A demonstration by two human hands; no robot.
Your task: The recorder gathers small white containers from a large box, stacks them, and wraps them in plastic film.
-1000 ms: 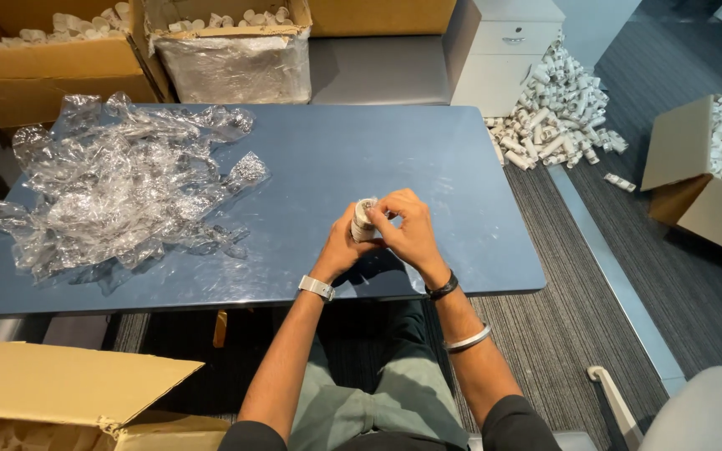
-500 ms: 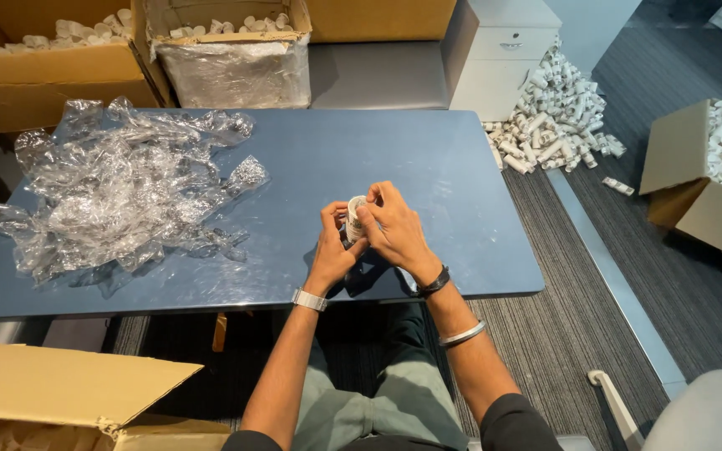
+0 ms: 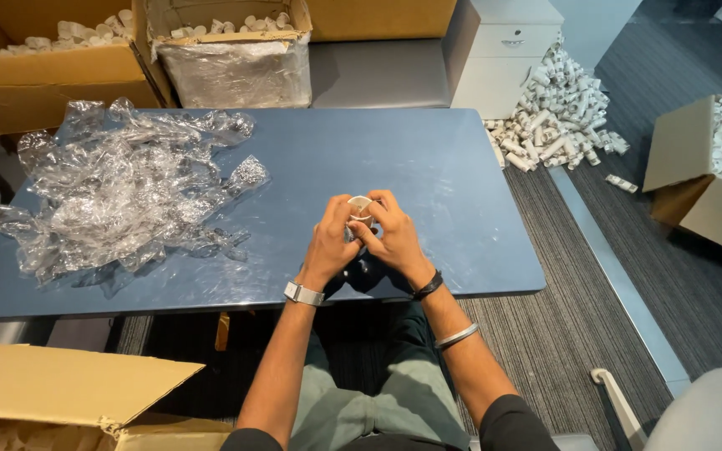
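I hold a small white tube [image 3: 359,210] between both hands above the near edge of the blue table [image 3: 428,159]. My left hand [image 3: 333,242] wraps its side, fingers curled around it; my right hand [image 3: 390,235] pinches it from the other side. Its long axis stands roughly upright, round end toward me. A heap of clear wrap [image 3: 127,196] lies well apart to the left.

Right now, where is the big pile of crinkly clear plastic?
In the head view, the pile of clear plastic wrap lies on the left part of the blue table, left of both hands and just in front of the cardboard boxes.
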